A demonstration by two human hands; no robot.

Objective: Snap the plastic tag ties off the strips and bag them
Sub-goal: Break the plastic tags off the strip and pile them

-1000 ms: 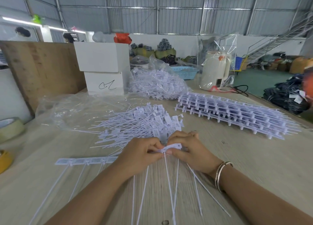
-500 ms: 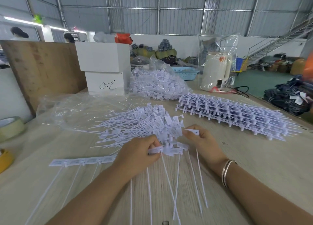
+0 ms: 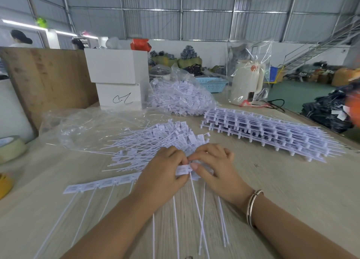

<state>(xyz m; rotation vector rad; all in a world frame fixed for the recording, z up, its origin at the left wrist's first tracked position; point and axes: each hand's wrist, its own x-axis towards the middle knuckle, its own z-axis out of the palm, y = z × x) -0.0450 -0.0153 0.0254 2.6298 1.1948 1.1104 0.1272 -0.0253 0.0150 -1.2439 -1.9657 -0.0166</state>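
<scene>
Mid-snap: the left hand (image 3: 163,173) grips the strip (image 3: 109,182) while the right hand (image 3: 214,167) pinches a tag tie (image 3: 184,169), which next needs twisting free.

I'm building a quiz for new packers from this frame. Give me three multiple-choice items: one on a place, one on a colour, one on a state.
1. Where does the stack of unbroken strips lie?
A. right of the loose tie pile
B. inside the white box
C. on the floor

2. What colour is the basket at the far edge of the table?
A. red
B. light blue
C. black

3. What are the two hands doing?
A. resting flat on the table
B. both pinching the same strip
C. lifting the kettle

Answers:
1 A: the stack sits on the table, right of the loose tie pile.
2 B: its lattice wall is pale blue.
3 B: the left hand and right hand meet on the strip.
</scene>
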